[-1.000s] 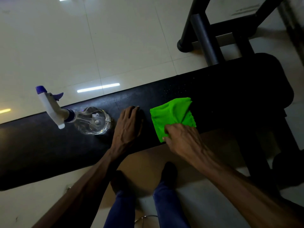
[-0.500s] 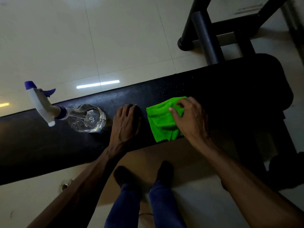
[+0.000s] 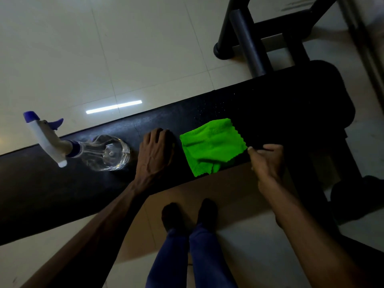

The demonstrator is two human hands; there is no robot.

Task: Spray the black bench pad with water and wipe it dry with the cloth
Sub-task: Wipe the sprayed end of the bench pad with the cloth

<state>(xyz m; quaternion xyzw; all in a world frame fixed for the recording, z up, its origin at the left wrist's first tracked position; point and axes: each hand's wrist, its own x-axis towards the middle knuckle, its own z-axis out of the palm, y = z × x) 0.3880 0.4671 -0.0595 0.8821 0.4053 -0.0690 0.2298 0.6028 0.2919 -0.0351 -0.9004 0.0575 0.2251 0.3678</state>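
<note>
The long black bench pad (image 3: 291, 113) runs across the view from lower left to upper right, with fine water droplets (image 3: 212, 109) on it beyond the cloth. A bright green cloth (image 3: 212, 144) lies spread on the pad's near edge. My right hand (image 3: 267, 161) is at the cloth's right corner, thumb and fingers pinched on that corner. My left hand (image 3: 155, 152) rests palm down on the pad just left of the cloth, holding nothing. A clear spray bottle (image 3: 108, 152) with a white and blue trigger head (image 3: 47, 140) stands on the pad left of my left hand.
Black frame posts (image 3: 247, 42) of the bench rise at the upper right over the pale tiled floor (image 3: 124, 48). My feet (image 3: 187, 215) stand close against the pad's near side. A dark round object (image 3: 357, 196) sits low at the right.
My right hand slid from on top of the cloth to its right corner, and the cloth now lies spread wider. The left hand and the bottle stayed put.
</note>
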